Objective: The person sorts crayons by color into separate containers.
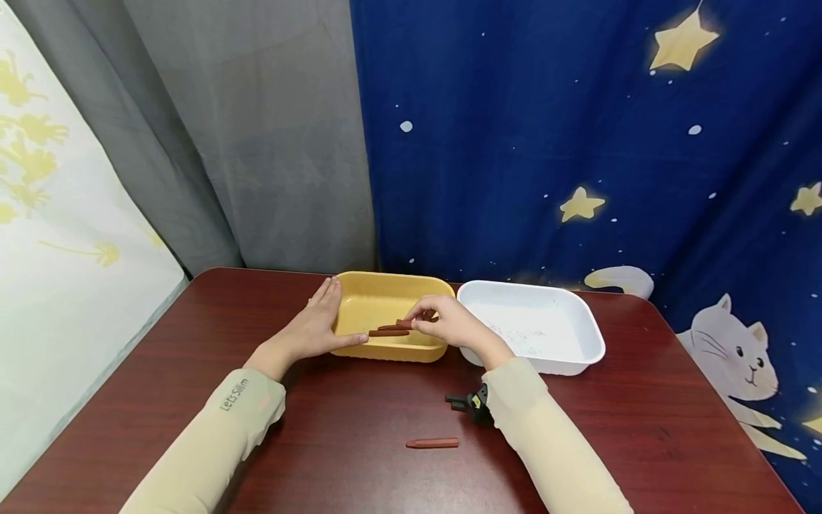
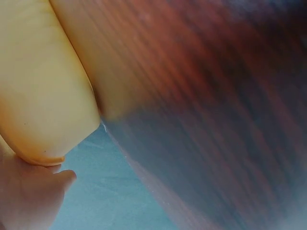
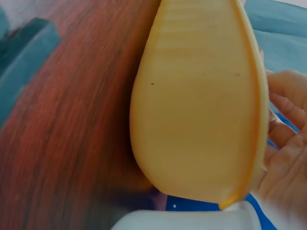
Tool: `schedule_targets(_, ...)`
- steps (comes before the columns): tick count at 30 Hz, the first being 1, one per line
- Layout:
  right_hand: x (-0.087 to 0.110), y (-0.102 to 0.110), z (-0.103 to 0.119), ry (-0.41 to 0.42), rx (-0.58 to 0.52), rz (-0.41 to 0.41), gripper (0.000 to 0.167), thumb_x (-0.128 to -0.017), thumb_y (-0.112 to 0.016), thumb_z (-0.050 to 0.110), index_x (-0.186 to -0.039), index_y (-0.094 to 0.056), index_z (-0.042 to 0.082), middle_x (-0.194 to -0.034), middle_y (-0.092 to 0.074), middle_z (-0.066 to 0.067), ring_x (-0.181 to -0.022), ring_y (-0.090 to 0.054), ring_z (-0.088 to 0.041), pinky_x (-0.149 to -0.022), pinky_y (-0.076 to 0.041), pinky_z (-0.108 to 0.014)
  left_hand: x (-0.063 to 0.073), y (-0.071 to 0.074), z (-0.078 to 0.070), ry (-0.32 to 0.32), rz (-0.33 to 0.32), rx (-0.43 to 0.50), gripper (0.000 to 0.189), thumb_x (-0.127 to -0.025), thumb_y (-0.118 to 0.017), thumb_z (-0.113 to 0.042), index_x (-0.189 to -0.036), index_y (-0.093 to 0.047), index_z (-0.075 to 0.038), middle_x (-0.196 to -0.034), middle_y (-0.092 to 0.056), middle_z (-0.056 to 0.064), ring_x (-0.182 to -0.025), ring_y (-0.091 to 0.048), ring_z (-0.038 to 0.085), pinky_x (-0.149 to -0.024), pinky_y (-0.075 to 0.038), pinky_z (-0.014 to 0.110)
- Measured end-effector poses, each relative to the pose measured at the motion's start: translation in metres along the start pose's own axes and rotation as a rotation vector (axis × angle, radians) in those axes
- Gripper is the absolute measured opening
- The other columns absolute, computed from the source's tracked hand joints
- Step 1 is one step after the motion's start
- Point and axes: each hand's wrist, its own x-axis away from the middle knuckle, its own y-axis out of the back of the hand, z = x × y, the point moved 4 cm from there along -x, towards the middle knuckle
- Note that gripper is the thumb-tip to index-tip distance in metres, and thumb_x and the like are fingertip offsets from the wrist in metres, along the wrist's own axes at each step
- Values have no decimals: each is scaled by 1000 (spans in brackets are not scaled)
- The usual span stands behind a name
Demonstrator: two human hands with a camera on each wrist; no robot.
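Clock directions are taken from the centre of the yellow tray in the head view, with 12 away from the person.

A blue curtain and a grey curtain hang beyond the 12 o'clock edge of the table, probably as a backdrop. Both are folded cloth; the table is dark red, wood-grained and glossy.

The white tray stands at 3 o'clock, just beside its neighbour, presumably to keep both within reach. It is smooth, with rounded corners and fine specks on its floor.

The yellow tray is of similar form, apparently plastic, with a rolled rim.

The left hand lies at 9 o'clock, spread wide against the tray, thumb along the 7 o'clock rim, apparently to steady it. It grasps nothing. The right hand reaches over the 3 o'clock rim; its grip is narrow, pinching a stick, probably for fine control.

A black item, two-pronged, shows between 4 and 5 o'clock; the sleeve partly hides it.

Other brown sticks lie on the tray floor toward 6 o'clock, exact count unclear. A loose stick, slim, reddish-brown and tapered at its 9 o'clock end, lies on the table between 5 and 6 o'clock.
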Motion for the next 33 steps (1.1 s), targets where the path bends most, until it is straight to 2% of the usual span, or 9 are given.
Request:
schedule_targets(7,-21,-7,-8,25,38,10,14,-91,-66,5,-99,-76,1,-96,-74,-11,-83,-61,-14,-77,-51,-22,-1,0,-2,0,-1,7,124,-81,-66,-69,-156,-3,9,-166,0,23,-155,2,37,-124,-13,53)
schedule_targets(12,-34,-13,-17,-26,51,15,14,-91,-66,5,-100,-76,3,-97,-75,-10,-79,-61,-11,-73,-50,-20,-2,-1,-4,2,6,15,123,-82,-66,-68,-156,-3,8,-166,1,23,-155,3,37,-124,-14,53)
schedule_targets(17,-46,-20,-24,-77,13,-3,14,-90,-67,3,-100,-77,2,-97,-74,-11,-76,-59,-9,-71,-49,-19,-3,1,-4,6,3,16,125,-81,-65,-70,-156,-3,8,-166,1,22,-155,3,37,-124,-14,54)
schedule_targets(21,-51,-26,-28,-97,10,6,13,-89,-68,3,-99,-77,2,-98,-75,-12,-79,-60,-11,-73,-49,-20,-2,1,-2,2,7,11,125,-81,-65,-71,-156,-3,8,-166,1,22,-155,2,38,-124,-14,54)
schedule_targets(26,-55,-32,-32,-102,22,3,14,-89,-68,1,-98,-79,3,-101,-76,-11,-91,-63,-17,-83,-51,-25,0,0,0,8,-3,5,125,-81,-65,-71,-156,-2,8,-166,2,21,-155,1,38,-124,-14,54)
schedule_targets(33,-58,-34,-37,-187,40,28,13,-90,-69,3,-96,-79,5,-101,-76,-9,-82,-61,-12,-79,-51,-24,-1,1,3,13,3,4,126,-81,-65,-72,-156,-1,7,-166,1,22,-155,2,37,-124,-15,53)
